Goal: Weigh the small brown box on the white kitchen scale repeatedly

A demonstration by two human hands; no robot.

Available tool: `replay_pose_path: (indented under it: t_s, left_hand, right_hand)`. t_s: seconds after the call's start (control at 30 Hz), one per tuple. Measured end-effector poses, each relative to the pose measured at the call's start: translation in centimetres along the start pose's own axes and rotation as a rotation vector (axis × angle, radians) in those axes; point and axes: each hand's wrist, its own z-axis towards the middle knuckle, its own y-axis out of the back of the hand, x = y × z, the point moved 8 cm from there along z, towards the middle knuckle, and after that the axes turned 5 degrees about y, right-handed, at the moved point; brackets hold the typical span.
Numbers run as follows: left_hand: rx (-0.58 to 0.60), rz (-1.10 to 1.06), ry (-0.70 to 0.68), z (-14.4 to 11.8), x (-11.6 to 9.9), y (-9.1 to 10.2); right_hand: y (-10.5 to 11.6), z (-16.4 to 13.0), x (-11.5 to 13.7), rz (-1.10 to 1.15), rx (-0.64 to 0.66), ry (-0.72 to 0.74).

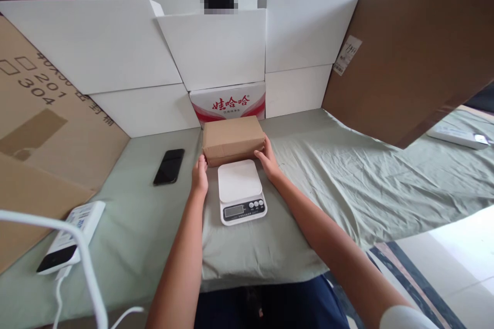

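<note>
A small brown cardboard parcel (232, 139) rests on the green cloth just behind a white kitchen scale (240, 190). My left hand (199, 175) presses against the parcel's left end and my right hand (266, 160) against its right end, so both grip it from the sides. The scale's platform is bare, with a small display and buttons at its near edge.
A black phone (169, 166) lies left of the parcel. A white power bank (71, 236) with a cable sits at the near left. White boxes (216, 51) and brown cardboard sheets (417, 56) wall in the back and sides. A white device (459, 137) lies far right.
</note>
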Motion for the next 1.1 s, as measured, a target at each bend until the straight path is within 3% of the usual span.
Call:
replay_pose_path:
  t_s: [0.4,0.73,0.93,1.1]
  left_hand:
    - [-0.047,-0.008,-0.02,-0.4,-0.7,0.3]
    - [-0.016,-0.007,-0.171,-1.5,-2.5,0.4]
    - [-0.049,-0.018,-0.289,-4.4,-4.3,1.5]
    - [-0.092,-0.031,-0.249,-8.7,-3.6,3.3]
  right_hand:
    - [-0.3,-0.4,0.7,-0.001,-0.003,0.086]
    - [-0.4,-0.9,1.6,-0.043,0.002,0.191]
    - [-0.5,-2.4,3.7,-0.103,0.011,0.266]
    - [0.2,-6.3,5.2,-0.206,0.034,0.305]
